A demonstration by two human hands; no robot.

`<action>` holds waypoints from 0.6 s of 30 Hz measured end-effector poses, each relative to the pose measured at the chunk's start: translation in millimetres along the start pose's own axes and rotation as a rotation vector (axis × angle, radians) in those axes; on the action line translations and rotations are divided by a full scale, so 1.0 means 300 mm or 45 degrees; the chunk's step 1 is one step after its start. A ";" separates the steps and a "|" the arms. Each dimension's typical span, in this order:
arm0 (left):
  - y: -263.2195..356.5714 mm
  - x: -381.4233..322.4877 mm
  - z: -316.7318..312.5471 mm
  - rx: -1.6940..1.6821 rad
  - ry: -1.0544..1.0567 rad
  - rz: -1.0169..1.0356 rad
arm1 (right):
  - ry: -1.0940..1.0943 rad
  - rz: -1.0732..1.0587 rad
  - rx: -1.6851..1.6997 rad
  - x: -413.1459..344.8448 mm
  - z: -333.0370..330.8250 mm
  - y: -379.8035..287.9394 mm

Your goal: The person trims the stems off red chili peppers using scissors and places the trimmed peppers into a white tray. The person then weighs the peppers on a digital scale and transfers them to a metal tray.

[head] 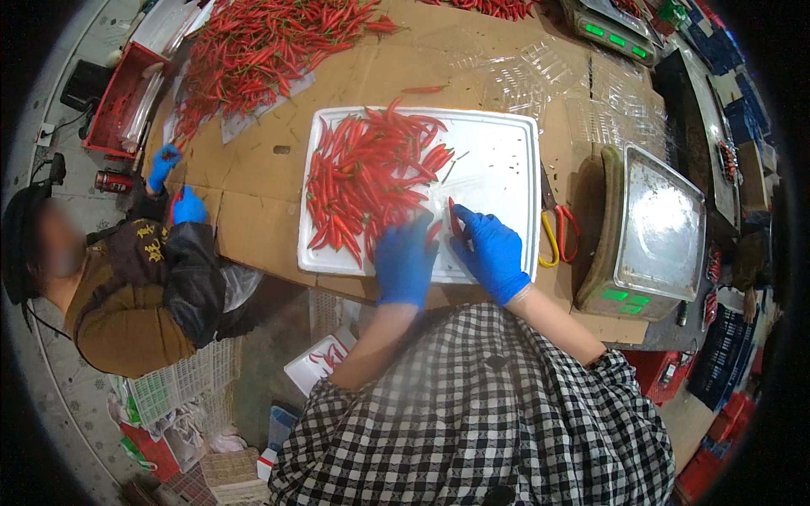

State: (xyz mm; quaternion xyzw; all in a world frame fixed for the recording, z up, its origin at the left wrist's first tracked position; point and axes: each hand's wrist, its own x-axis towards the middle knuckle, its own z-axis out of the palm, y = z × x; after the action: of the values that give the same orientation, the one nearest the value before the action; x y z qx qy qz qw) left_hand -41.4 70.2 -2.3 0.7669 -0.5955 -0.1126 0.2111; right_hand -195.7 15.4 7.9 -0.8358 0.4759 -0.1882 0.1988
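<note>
A pile of red chili peppers [364, 164] covers the left part of a white foam tray [493, 145]. My right hand [497, 253], in a blue glove, pinches one red chili [454, 218] between thumb and fingers over the tray. My left hand [405, 262], gloved in blue too, is motion-blurred at the pile's near edge. Another chili [434, 232] shows beside its thumb; whether the hand grips it is unclear. Bits of green stem [449, 171] lie on the tray's bare right part.
Scissors [560, 234] with red and yellow handles lie right of the tray, beside a weighing scale [661, 221]. Clear plastic clamshells [519, 82] sit behind. A larger chili heap [266, 57] covers the cardboard [253, 183] at back left. A co-worker [133, 284] in blue gloves works at left.
</note>
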 end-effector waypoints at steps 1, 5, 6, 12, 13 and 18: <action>-0.003 0.000 -0.004 -0.019 0.013 -0.001 | 0.011 -0.015 -0.026 0.001 0.005 -0.002; -0.039 -0.009 -0.030 -0.139 0.218 0.036 | -0.052 0.062 -0.089 -0.002 -0.002 -0.002; -0.047 -0.015 -0.040 -0.186 0.268 0.062 | -0.022 0.035 -0.075 -0.002 -0.011 -0.001; -0.022 -0.036 -0.106 -1.054 -0.040 -0.193 | 0.277 -0.317 0.276 -0.004 -0.060 -0.043; -0.017 -0.039 -0.126 -1.084 0.000 -0.152 | 0.255 -0.330 0.302 -0.007 -0.063 -0.057; 0.059 -0.057 -0.155 -1.310 -0.054 -0.281 | 0.042 0.019 0.827 -0.058 -0.088 -0.070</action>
State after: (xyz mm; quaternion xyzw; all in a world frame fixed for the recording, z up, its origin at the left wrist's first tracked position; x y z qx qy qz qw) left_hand -41.7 91.8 45.7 0.6199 -0.3830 -0.4274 0.5351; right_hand -202.0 36.4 39.0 -0.7219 0.4004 -0.3422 0.4488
